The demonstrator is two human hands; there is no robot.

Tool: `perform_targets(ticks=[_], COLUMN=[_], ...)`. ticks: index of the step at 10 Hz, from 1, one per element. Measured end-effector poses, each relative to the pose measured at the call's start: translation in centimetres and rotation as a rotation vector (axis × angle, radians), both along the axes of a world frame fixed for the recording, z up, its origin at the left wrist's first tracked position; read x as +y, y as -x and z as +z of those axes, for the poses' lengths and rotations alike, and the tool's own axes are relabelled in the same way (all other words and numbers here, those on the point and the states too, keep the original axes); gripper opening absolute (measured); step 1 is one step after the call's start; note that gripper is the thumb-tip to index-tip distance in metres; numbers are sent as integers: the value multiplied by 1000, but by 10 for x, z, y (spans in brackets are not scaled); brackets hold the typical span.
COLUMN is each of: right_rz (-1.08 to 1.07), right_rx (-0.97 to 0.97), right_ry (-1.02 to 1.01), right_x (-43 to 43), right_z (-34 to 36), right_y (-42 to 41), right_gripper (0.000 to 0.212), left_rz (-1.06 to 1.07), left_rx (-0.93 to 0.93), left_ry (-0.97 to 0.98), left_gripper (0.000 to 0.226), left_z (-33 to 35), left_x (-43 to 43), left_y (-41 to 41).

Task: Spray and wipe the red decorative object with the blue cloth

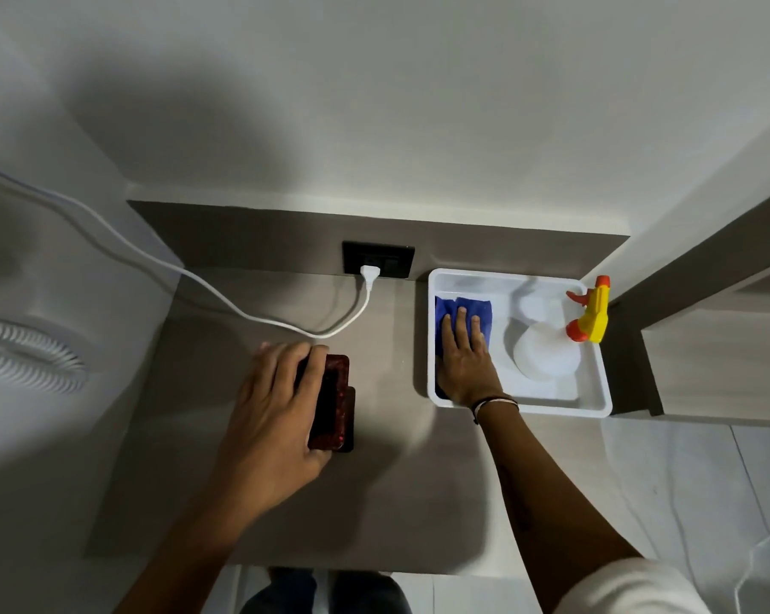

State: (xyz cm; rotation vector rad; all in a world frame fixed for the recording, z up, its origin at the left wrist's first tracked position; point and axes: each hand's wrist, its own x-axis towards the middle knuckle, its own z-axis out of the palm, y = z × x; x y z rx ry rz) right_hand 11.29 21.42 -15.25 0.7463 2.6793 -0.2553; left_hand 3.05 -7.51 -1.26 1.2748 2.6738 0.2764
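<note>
Grey counter (400,489) runs below a pale wall, with a black socket (378,260) set in the upstand at the back.

On it, left of centre, sits the red object (332,405), a dark, glossy, oblong piece standing on a darker base. The left hand (272,418) is wrapped over its left side, fingers curled across the top edge and thumb low at the near end, so it is held and steadied rather than lifted, as far as can be seen.

To its right, well apart, a white tray (595,405) sits against the back corner. The blue cloth (480,310) lies crumpled in the tray's left part. The right hand (463,356) lies flat on it, fingers spread and pointing away; whether any cloth is pinched underneath cannot be told. A spray bottle (547,352) with a yellow and orange trigger head (591,316) stands in the tray's right part, just beside the hand but not touched.

The step in hand looks like fetching the cloth, with the spraying not visibly begun. To do it well, gather the cloth into the palm so a smooth pad faces out, and lift it clear of the tray rim without knocking the bottle. Keep the left hold firm on the object so it neither tips nor slides once wiping pressure comes. A white cable (223,299) trails from the plug (369,274) across the counter behind the object; spray should be aimed away from it and the socket.
</note>
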Motion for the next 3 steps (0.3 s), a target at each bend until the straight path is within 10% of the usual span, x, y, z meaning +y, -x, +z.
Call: perform_targets(ticks=[3], right_rz=[-76], right_rx=[394], right_ry=[32], right_x=[-63], right_z=[74], right_y=[-11], right_gripper=[79], left_rz=[-28], left_rx=[-63], left_ry=[-14], left_gripper=[135], left_z=[8], left_x=[-4], left_y=[3])
